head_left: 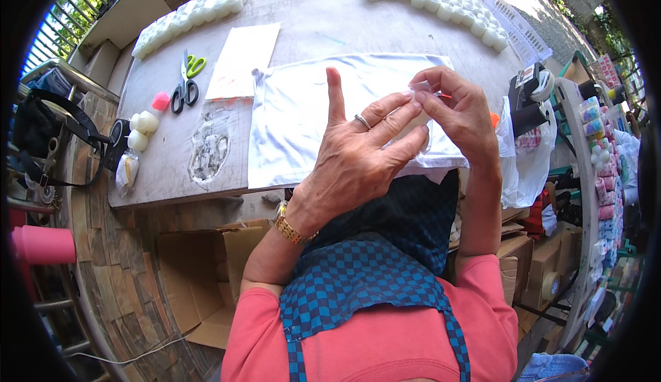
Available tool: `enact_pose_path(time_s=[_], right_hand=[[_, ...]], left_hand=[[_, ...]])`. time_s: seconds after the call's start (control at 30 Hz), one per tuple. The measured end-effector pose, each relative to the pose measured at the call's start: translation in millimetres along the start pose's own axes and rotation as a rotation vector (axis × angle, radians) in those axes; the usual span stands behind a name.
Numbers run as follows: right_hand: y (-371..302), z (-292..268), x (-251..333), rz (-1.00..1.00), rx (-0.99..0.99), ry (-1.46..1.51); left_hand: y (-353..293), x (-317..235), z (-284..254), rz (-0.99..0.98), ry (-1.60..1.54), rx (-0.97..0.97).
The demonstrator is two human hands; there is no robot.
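Observation:
My right hand (458,106) pinches a piece of thin clear plastic (418,87) between thumb and fingers, above a white cloth (296,120) spread on the table. Crossing over from the left, my left hand (368,134) brings its fingertips against the same spot, thumb beneath and little finger raised. Its fingers close round a pale object mostly hidden behind them, whose kind I cannot make out. A small orange-red bit (446,95) shows beside my right fingers. To the left of the cloth lies a stack of white sheets (244,58).
Scissors (184,86) with dark and green handles lie left, near a pink piece (160,101) and white rounded pieces (142,124). Rows of white cups (441,3) stand at the far edge. A plastic bag (527,155) hangs at right; an open cardboard box (200,272) sits below.

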State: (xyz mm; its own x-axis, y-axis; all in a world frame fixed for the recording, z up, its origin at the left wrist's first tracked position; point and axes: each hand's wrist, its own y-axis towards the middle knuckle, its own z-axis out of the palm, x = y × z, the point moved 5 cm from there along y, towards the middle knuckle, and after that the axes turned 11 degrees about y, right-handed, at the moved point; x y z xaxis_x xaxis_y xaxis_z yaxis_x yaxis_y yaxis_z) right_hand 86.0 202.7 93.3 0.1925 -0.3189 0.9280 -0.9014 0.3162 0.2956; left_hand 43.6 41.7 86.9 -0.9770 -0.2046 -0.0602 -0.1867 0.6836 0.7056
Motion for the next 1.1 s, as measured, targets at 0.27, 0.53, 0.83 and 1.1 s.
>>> enact_pose_path(time_s=[0.27,0.53,0.83,1.1], right_hand=[[4,29,29,-0.540,-0.188,-0.348],[21,42,29,-0.721,-0.089,-0.496],[25,31,27,-0.461,0.042,-0.383],[23,33,25,-0.382,0.025,-0.324]], left_hand=[[-6,6,-6,-0.106,0.034,-0.091],[-5,18,-19,-0.164,0.049,-0.044],[-5,19,-16,-0.199,0.083,0.012],[-6,21,-23,-0.278,0.017,0.009]])
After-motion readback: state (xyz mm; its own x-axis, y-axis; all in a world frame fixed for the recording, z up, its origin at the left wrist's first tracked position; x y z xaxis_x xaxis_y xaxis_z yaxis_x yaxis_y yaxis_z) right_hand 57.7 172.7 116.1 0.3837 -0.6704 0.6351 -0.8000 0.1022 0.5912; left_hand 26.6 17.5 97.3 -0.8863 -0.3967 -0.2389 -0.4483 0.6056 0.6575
